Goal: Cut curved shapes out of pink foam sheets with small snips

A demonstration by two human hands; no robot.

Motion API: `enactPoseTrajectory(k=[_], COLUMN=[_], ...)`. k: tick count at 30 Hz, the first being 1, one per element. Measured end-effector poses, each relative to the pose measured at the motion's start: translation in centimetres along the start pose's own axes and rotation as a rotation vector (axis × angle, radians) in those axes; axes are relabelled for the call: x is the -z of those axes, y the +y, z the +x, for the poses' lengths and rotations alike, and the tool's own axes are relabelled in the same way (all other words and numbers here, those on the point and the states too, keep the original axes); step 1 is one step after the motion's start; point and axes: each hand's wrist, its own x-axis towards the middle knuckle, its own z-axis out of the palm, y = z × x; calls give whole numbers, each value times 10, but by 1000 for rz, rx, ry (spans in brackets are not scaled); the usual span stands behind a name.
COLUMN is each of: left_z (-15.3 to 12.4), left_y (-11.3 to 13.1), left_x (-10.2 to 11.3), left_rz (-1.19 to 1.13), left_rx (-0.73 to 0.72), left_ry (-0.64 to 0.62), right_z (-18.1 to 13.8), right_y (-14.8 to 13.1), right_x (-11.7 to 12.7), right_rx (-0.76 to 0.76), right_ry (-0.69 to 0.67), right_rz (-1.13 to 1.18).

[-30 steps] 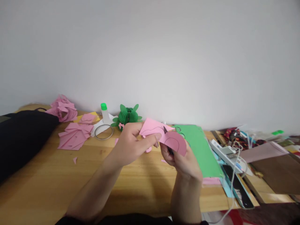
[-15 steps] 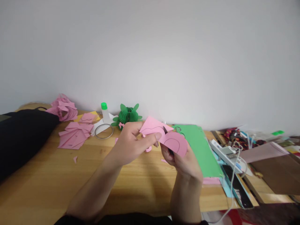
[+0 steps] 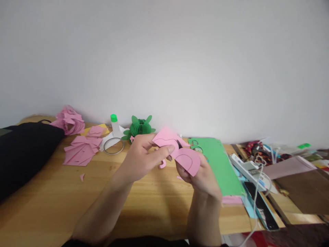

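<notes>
My left hand [image 3: 140, 157] pinches a pink sheet of paper [image 3: 189, 160] between thumb and fingers, above the wooden table. Curved pencil lines are drawn on the paper, and its edge is cut into rounded lobes. Behind the right lobe, my right hand [image 3: 203, 176] is closed on scissors [image 3: 179, 144]. Only a dark blade tip shows at the slit in the paper; the handles are hidden by the paper and fingers. Below my hands, a small curled pink paper piece [image 3: 162, 164] lies on the table.
Behind my hands stands a green fan-folded paper figure [image 3: 141, 127]. Left of it are a glue stick [image 3: 114, 125], a metal ring [image 3: 113, 145] and pink paper scraps [image 3: 82, 151]. A black bag [image 3: 28, 147] lies far left. Green paper [image 3: 218, 164], a power strip [image 3: 246, 171] and a phone [image 3: 260, 206] lie right.
The right lobe of the paper has swung down and slightly left, with my right hand shifting along. The strip beside the blade stands farther apart from it. My left hand keeps its pinch.
</notes>
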Motion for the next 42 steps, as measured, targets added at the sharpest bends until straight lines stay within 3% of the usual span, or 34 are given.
enactPoseTrajectory(k=[13,25,29,32,38,40,42], left_z=[1,4,9,12,10,7,5], left_y=[-5,-19,-21,-21,-14,-15,-16], left_x=[5,-2,1,5,1,-5,-10], left_rz=[32,-62,-94,-75,-37,-119,-154], left_rx=[-23,22,-42,-53,85,64,24], left_ry=[-7,278,387,315,-40,-68,13], right_z=[2,14,16,16,11,9,7], right_y=[5,7,5,1,-6,-5,-4], right_x=[-1,-9,-6,-3,2,1,-1], right_rx=[-57,-14,-7,8,22,21,24], right_ry=[25,47,86,136,146,116,85], right_rz=[47,57,65,90,93,92,90])
